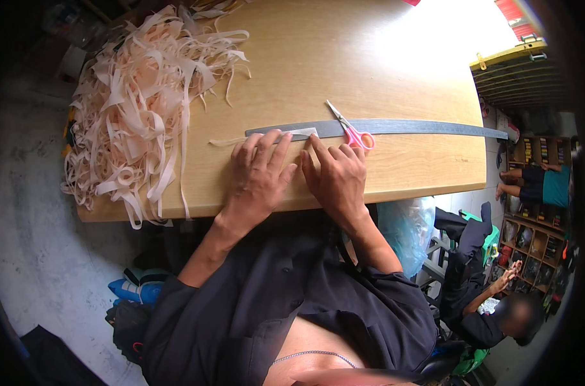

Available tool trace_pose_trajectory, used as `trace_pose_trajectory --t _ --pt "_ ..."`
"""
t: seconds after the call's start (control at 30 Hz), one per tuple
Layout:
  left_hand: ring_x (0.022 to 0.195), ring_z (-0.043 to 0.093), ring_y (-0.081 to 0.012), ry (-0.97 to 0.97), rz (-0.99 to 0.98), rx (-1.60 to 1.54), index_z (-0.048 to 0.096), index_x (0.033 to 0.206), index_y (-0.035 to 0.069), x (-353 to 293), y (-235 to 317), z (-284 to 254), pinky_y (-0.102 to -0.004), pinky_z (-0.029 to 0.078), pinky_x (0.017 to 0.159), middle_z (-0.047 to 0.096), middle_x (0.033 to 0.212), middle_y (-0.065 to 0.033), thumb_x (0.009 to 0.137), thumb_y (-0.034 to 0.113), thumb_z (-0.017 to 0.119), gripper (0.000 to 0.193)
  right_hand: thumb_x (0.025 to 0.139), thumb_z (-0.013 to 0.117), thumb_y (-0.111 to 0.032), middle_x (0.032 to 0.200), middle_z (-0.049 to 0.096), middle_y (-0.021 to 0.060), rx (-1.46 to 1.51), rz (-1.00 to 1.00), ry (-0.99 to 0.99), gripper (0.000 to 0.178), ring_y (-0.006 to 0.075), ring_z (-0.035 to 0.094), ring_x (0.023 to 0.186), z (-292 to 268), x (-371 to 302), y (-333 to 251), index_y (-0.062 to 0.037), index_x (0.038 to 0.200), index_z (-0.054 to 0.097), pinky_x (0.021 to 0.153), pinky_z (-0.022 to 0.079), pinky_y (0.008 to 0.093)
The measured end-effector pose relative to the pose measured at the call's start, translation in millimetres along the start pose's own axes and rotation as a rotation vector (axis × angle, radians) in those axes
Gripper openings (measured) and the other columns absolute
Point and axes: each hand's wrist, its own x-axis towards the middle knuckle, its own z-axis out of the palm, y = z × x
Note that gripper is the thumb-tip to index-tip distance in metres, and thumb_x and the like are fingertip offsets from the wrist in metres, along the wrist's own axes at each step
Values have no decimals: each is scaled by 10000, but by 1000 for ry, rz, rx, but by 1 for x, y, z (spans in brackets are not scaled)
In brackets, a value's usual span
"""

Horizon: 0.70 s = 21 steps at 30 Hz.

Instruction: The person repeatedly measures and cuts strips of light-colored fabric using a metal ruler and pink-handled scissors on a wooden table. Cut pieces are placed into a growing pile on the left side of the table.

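We wear a loose, near-black shirt (241,315), creased across the front, just behind our bare left hand (257,164) and right hand (336,170). Its wide sleeves (395,299) end around the elbows, well back from the fingers. Farthest from the hands, below our open collar, a thin silvery chain (318,352) curves round the neck.

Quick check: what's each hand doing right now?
Left hand: open, fingertips down at the strip on the ruler.
Right hand: open, index fingertip at the strip's end.
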Motion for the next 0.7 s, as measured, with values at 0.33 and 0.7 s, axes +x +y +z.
trace_pose_trajectory --t 0.33,0.7 --pt "1400 437 -365 13 -153 -51 474 1557 58 -13 -6 -10 -508 347 1176 473 1509 -150 978 254 724 661 915 795 -216 652 612 61 -31 24 13 301 244 584 650 -2 1 3 -43 1161 776 759 460 398" --pt "1428 422 -368 37 -171 -9 468 1554 58 -27 -14 -17 -511 306 1196 463 1534 -152 977 261 721 662 927 761 -189 791 674 95 -34 252 56 213 307 651 794 -40 0 33 -50 1088 757 801 488 426"
